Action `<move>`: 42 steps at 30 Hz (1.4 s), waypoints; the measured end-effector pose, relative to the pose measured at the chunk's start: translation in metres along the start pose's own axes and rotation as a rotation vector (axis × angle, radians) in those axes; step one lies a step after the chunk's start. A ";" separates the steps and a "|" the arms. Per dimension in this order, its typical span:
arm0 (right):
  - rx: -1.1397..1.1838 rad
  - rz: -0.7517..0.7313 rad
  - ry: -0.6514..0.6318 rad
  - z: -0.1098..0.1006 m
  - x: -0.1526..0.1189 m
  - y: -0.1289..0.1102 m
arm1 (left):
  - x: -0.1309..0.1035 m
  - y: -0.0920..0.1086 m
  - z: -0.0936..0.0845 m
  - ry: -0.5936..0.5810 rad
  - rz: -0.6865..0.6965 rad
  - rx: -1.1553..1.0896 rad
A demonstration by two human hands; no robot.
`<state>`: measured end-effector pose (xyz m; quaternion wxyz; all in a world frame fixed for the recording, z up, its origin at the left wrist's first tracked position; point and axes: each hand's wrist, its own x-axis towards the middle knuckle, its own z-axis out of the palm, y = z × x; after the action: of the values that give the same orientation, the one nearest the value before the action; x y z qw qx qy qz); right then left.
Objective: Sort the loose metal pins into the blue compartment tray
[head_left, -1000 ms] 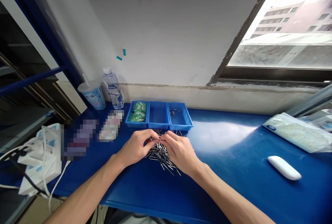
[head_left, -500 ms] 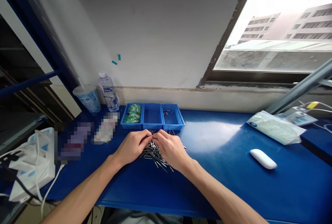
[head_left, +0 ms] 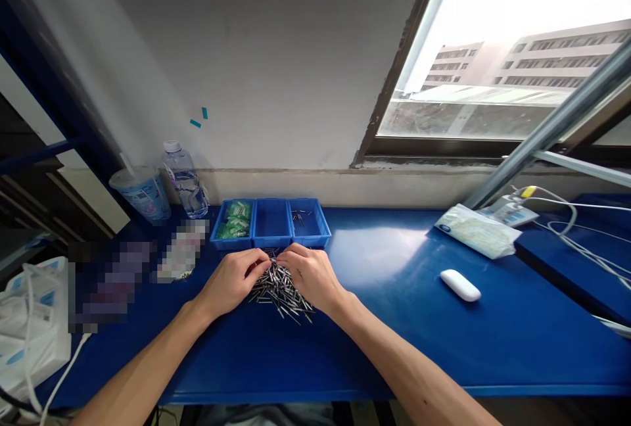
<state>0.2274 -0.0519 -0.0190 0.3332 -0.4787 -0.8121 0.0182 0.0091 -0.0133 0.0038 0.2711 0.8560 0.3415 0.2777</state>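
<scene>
A heap of thin metal rivets (head_left: 282, 293) lies on the blue tabletop (head_left: 276, 363) in front of me. At its left upper edge, my left hand (head_left: 237, 279) has thumb and index finger pinched together, apparently on a rivet. My right hand (head_left: 310, 275) curls over the right side of the heap. Its fingertips are closed close to the left ones, and what they hold is too small to make out. Just behind the hands is a blue three-compartment tray (head_left: 271, 242). Green-and-clear packets (head_left: 235, 221) fill its left compartment, the middle is bare, and the right holds several loose rivets (head_left: 300, 217).
A water bottle (head_left: 186, 179) and a patterned cup (head_left: 142, 194) stand at the back left. White power strips with cables (head_left: 37, 321) lie far left. To the right are a white rounded case (head_left: 460, 285) and a flat packet (head_left: 477, 231). A wall (head_left: 276, 84) bounds the back.
The view has swung to the right, so the scene sits further left. My fingertips, which met over the heap, are now slightly apart.
</scene>
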 end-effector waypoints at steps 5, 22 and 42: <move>0.049 -0.036 0.118 0.000 -0.001 0.001 | 0.000 -0.003 -0.001 0.000 0.012 0.017; 0.013 -0.016 0.020 -0.001 0.000 -0.012 | -0.001 0.006 0.007 0.053 0.169 0.011; -0.109 0.013 0.638 -0.088 -0.002 0.009 | 0.004 -0.007 0.002 -0.030 -0.093 0.290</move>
<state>0.2838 -0.0737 0.0453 0.5446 -0.4826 -0.6635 -0.1740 0.0093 -0.0065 -0.0011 0.1623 0.8736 0.4132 0.1995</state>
